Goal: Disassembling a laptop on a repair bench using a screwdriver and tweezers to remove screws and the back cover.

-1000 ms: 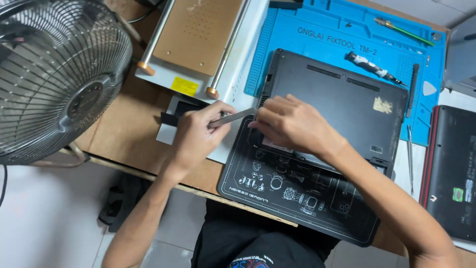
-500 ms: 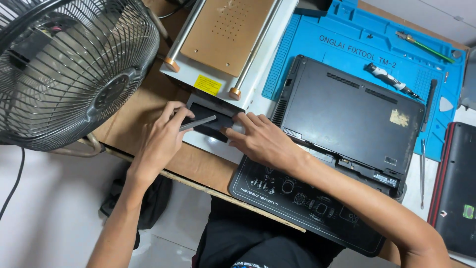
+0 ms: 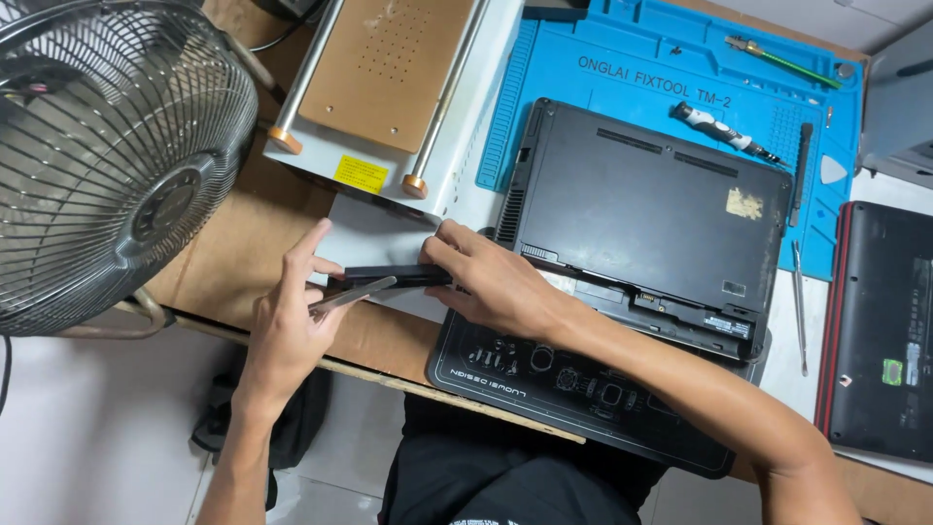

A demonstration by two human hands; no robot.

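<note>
My right hand [image 3: 491,282] grips a long black battery pack [image 3: 394,276] by its right end and holds it edge-on just left of the upturned black laptop [image 3: 651,209]. My left hand [image 3: 292,316] holds a thin flat metal pry tool [image 3: 352,295] against the pack's front edge, and its fingers touch the pack's left end. The laptop lies bottom-up, with an open slot along its near edge [image 3: 661,306]. It rests partly on a black work mat [image 3: 583,394] and partly on a blue repair mat [image 3: 622,68].
A large metal fan [image 3: 107,165] stands at the left. A white machine with a tan plate [image 3: 384,68] sits behind my hands. A screwdriver [image 3: 724,129], a green tool [image 3: 777,58] and metal picks [image 3: 799,306] lie around the blue mat. Another dark laptop [image 3: 880,331] lies at the right.
Both hands moved left, away from the laptop's near-left corner. The black pack, which lay flat half a second ago, is now turned on its edge between my hands.
</note>
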